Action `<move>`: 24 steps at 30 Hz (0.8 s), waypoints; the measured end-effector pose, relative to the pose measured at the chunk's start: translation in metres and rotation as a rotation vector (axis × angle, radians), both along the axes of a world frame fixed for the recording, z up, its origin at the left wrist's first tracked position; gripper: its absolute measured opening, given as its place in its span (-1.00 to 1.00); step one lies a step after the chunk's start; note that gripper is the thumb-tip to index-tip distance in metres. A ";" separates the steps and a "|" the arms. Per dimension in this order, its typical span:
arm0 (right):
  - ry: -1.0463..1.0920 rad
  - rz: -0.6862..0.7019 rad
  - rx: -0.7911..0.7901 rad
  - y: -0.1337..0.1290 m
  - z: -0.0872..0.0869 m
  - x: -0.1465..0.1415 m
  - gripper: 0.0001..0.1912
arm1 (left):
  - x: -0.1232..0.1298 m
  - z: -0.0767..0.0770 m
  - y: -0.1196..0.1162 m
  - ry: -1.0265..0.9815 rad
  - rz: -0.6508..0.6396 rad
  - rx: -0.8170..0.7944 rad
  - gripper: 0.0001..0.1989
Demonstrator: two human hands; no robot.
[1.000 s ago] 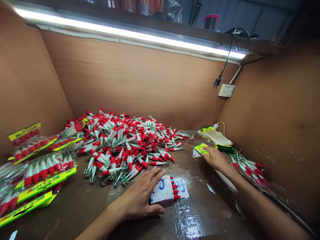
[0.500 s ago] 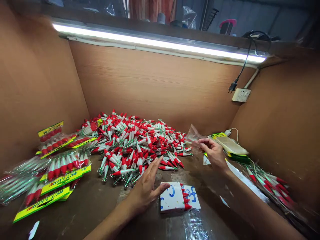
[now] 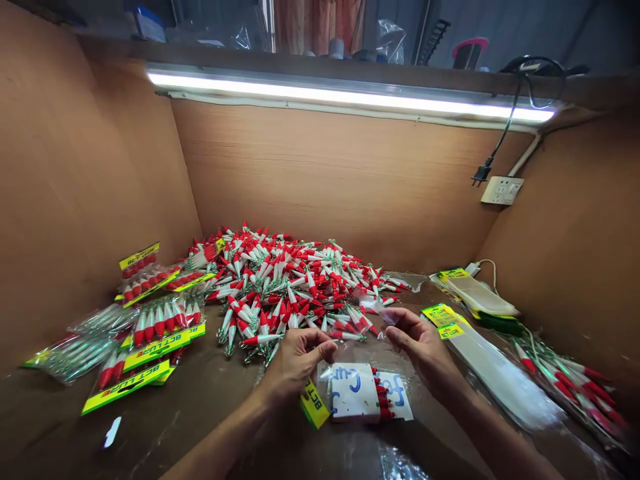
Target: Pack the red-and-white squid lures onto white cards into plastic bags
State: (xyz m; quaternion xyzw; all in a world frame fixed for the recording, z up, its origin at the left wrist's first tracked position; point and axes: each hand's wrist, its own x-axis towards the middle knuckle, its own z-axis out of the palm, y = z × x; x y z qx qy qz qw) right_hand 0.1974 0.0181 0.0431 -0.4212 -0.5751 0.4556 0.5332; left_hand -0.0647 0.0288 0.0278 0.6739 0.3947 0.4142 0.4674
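My left hand [image 3: 299, 357] is closed in a pinch on a clear plastic bag. The bag's yellow BCT LURE header [image 3: 315, 404] hangs below my fingers. To the right, my right hand [image 3: 411, 337] also pinches thin clear plastic, and a loose flap sticks up towards the pile; whether it is one bag across both hands is hard to see. Just below and between the hands lies a white folded card holder [image 3: 354, 395] with blue writing. Red tips of several lures [image 3: 385, 395] poke from its right side.
A large heap of red-and-white fishing lures [image 3: 285, 287] lies behind my hands. Packed lures [image 3: 160, 323] are stacked at left. Header bags [image 3: 493, 367] lie at right, beside another bag stack [image 3: 477, 293] and more lures [image 3: 575, 387]. A black plug [image 3: 481, 173] hangs by the wall socket.
My left hand has gone from open to pinching a bag with a yellow header. My right hand has come lower and nearer to it, still holding clear plastic. The view has shifted slightly.
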 end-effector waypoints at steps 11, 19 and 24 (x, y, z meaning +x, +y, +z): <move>-0.024 0.121 -0.024 0.000 -0.009 0.010 -0.56 | -0.003 0.003 -0.001 0.341 -0.103 0.323 -0.56; -0.841 0.162 0.199 -0.023 -0.014 -0.007 -0.21 | -0.031 0.006 0.025 0.245 -0.065 0.239 -0.53; -1.053 0.344 0.316 -0.032 -0.023 -0.033 0.07 | -0.031 0.007 0.023 0.396 -0.127 0.337 -0.54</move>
